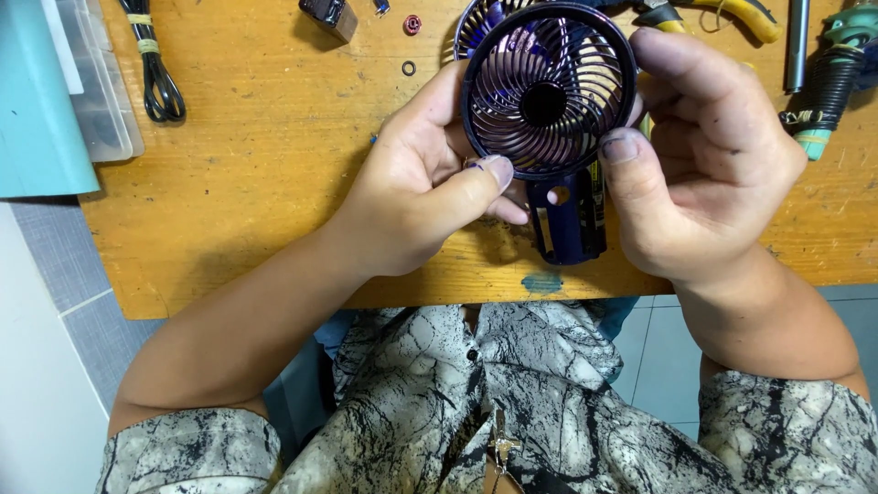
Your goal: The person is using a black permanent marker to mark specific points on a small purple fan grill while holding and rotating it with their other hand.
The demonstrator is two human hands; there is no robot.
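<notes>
A wooden table point(256, 165) fills the upper part of the view, its orange-brown top scuffed and marked, with a blue-green stain at the near edge. Below it the person's patterned grey shirt point(476, 402) covers the lap. At the far left edge of the table lies a teal board point(37, 101) with a clear plastic box point(96, 82) beside it.

Held above the table's middle is a small dark blue handheld fan point(547, 101), its round spiral grille facing up and its open handle pointing toward the person. The left hand point(421, 183) grips the fan from the left, fingers curled behind the grille and the thumb pressed on the lower rim. The right hand point(704, 174) holds the right side, fingers wrapped over the top rim and the thumb set on the lower right edge of the grille. Both hands are closed on the fan.

At the right edge lies a teal and black tool point(828, 82), and yellow-handled pliers point(732, 14) sit at the top. A coiled black cable point(155, 64) rests near the plastic box. A small black ring point(408, 68) and a small red part point(412, 24) lie left of the fan
</notes>
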